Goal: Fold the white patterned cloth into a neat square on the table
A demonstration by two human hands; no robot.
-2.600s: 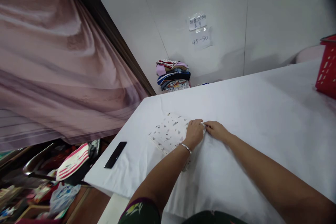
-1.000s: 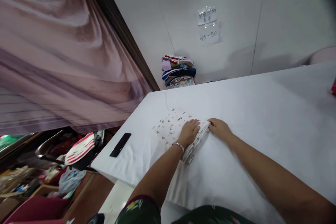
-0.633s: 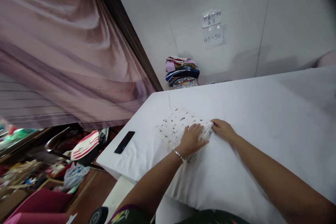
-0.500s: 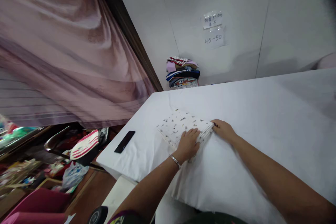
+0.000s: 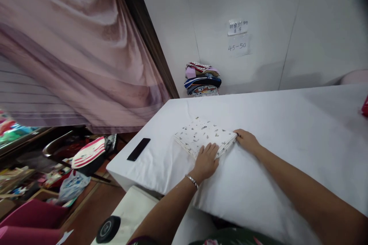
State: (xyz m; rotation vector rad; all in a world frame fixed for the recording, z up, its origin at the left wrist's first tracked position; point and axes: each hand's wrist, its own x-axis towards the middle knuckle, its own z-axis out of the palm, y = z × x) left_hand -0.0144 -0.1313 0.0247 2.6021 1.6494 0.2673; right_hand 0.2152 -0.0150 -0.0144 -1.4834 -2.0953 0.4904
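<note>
A folded white cloth with small dark prints lies on the white-covered table. My left hand, a bracelet on its wrist, rests at the cloth's near edge with fingers stretched flat on the fabric. My right hand touches the cloth's right corner, fingers curled against the folded edge. The cloth lies flat in a neat square.
A black phone lies near the table's left edge. A stack of folded clothes sits against the wall beyond the far corner. A pink curtain hangs at left. Cluttered items and a chair stand below. Something red shows at the right edge.
My left hand slid from the top of the cloth back to its near edge. My right hand stayed at the right corner. The camera view drifted right and down.
</note>
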